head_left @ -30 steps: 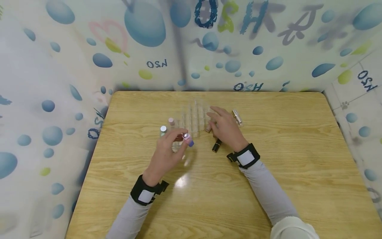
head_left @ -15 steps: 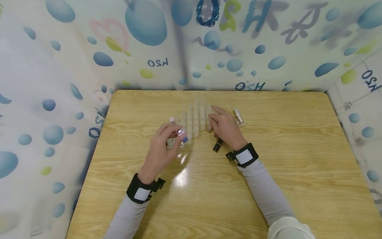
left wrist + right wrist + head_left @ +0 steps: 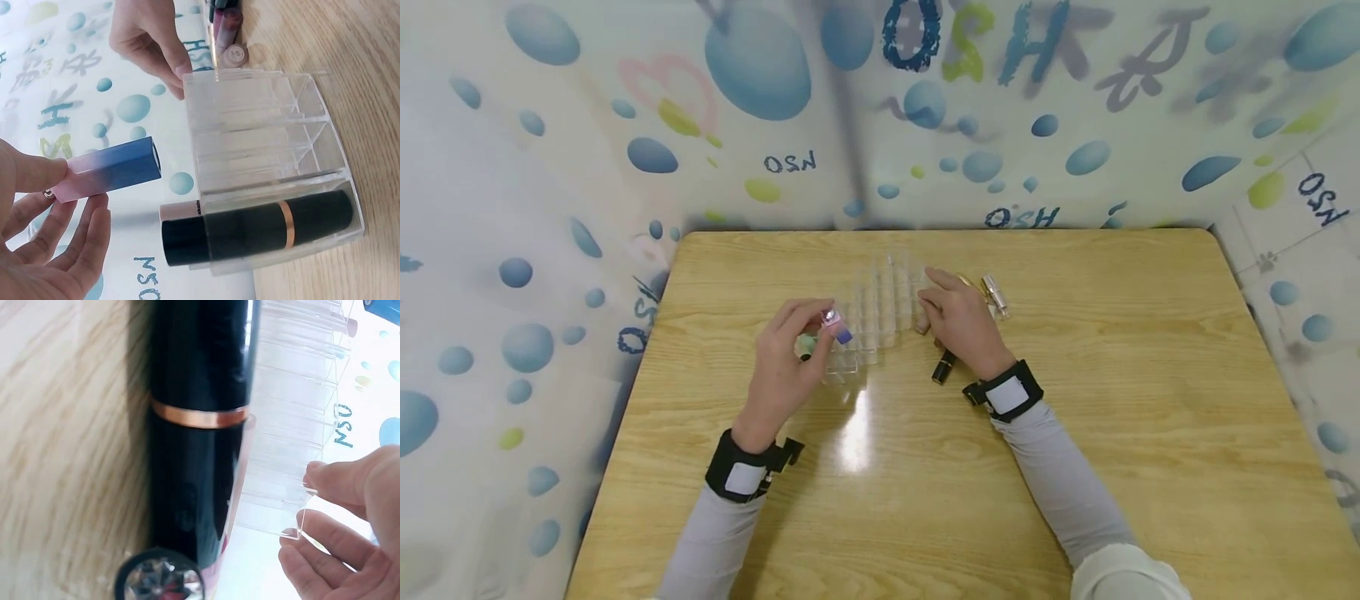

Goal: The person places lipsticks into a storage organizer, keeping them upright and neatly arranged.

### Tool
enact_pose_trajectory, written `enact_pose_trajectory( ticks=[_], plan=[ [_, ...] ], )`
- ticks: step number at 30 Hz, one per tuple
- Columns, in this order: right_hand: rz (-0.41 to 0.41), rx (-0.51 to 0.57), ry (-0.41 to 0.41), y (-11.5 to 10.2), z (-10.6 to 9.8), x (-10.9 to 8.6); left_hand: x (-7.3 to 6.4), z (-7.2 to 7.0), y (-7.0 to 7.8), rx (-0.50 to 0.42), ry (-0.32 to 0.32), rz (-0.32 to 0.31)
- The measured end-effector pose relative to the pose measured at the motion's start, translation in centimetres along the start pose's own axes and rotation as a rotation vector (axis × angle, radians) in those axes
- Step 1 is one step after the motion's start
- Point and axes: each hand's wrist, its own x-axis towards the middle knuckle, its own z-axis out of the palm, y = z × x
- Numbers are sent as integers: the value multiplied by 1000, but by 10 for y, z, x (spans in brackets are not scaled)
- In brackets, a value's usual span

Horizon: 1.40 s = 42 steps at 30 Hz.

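My left hand (image 3: 782, 354) pinches a square lipstick tube (image 3: 112, 169), pink fading to blue, between thumb and fingers. It is held tilted above the left end of a clear lipstick organizer (image 3: 887, 308), apart from it. In the left wrist view, a black lipstick (image 3: 250, 231) with a copper band sits in the organizer's end compartment, a pale pink tube (image 3: 178, 211) just behind it. At the organizer's other end, my right hand (image 3: 962, 321) pinches its clear wall, thumb and fingers on opposite sides in the right wrist view.
Beside the right hand, a black tube (image 3: 943, 367) and a silver-and-clear tube (image 3: 995, 296) lie on the wooden table (image 3: 1075, 467). Close to the right wrist camera are a copper-banded black tube (image 3: 200, 419) and a crystal-topped cap (image 3: 162, 581). A patterned wall (image 3: 737, 192) backs the table.
My left hand has moved left with the lipstick tube, over the organizer's left end, covering tubes visible there before. My right hand keeps its hold on the organizer.
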Motion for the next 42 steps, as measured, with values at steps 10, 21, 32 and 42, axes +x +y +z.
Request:
enact_pose_trajectory(
  ticks=[10,21,32,42],
  plan=[
    [35,28,-24,0,-1,0,4,-6,-13,39,22,-25],
    [67,65,-53,-1,-4,2,2,-8,-23,37,27,-45],
    [95,77,-79,-3,-5,1,0,-6,-30,34,-3,-49],
    [96,70,-84,-2,-5,3,-3,-4,-36,50,-27,-55]
  ],
)
